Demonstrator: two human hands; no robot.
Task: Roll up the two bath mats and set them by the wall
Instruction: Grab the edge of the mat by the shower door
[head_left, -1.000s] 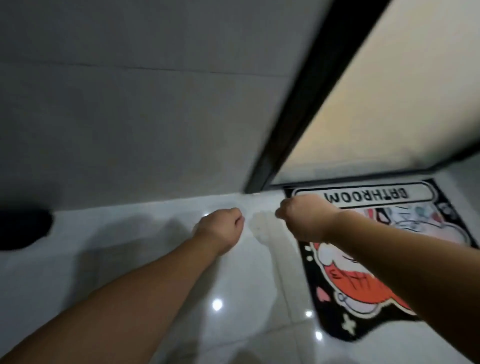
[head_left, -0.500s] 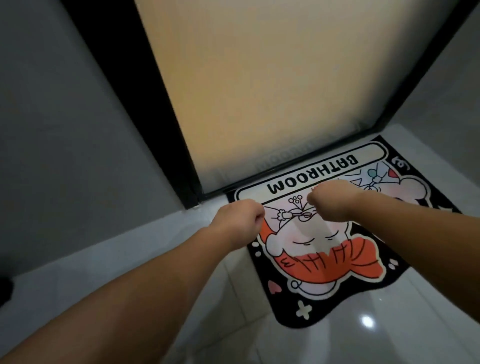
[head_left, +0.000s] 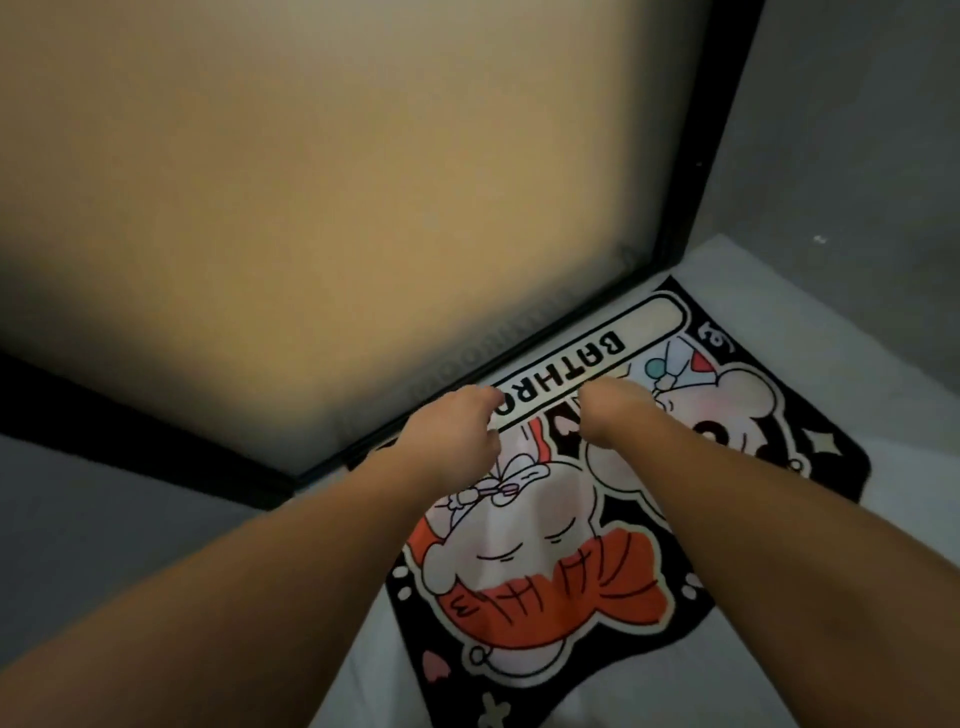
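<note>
One bath mat (head_left: 582, 587) lies flat on the white floor, black with a cartoon figure and a white "BATHROOM" label along its far edge, which runs along the door's bottom rail. Both my arms reach out over it. My left hand (head_left: 457, 423) is over the label's left end, fingers curled under. My right hand (head_left: 615, 410) is beside it, a little to the right, also curled like a loose fist. Nothing shows in either hand, and the mat's edge is not lifted. No second mat is in view.
A frosted glass door (head_left: 363, 197) with a black frame (head_left: 711, 171) stands right behind the mat. Grey walls (head_left: 857, 130) rise at the right and lower left. White glossy floor (head_left: 769, 322) shows to the right of the mat.
The view has swung right, from the grey wall to the door. Both hands, still curled, have moved over the mat up to its far labelled edge.
</note>
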